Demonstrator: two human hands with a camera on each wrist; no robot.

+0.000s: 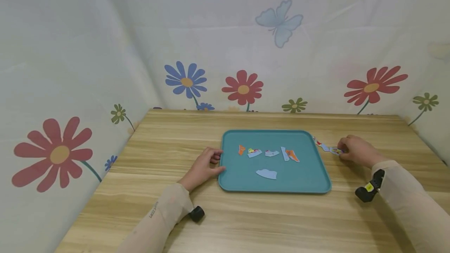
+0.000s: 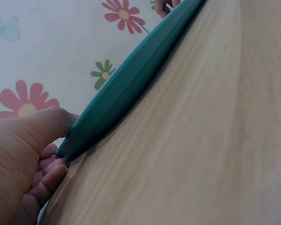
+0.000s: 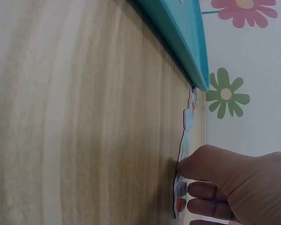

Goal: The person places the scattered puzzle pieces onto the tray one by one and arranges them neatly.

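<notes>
A teal tray (image 1: pixel 299 179) lies on the wooden table. My left hand (image 1: pixel 205 168) holds its left rim, thumb and curled fingers against the edge, as the left wrist view (image 2: pixel 25 161) of the hand confirms. To the right of the tray, my right hand (image 1: pixel 356 150) pinches a flat printed puzzle piece (image 3: pixel 181 187) low on the table. Other puzzle pieces (image 1: pixel 325 147) continue in a line from that hand to the tray's right edge. Inside the tray are several irregular pieces: an orange one (image 1: pixel 241 150), an orange-and-blue one (image 1: pixel 291 155) and a pale blue one (image 1: pixel 267 173) nearer me.
Bare wood table (image 1: pixel 253 221) runs in front of the tray and to its left. A white curtain (image 1: pixel 218 34) printed with flowers and a butterfly hangs behind the table and along its left side.
</notes>
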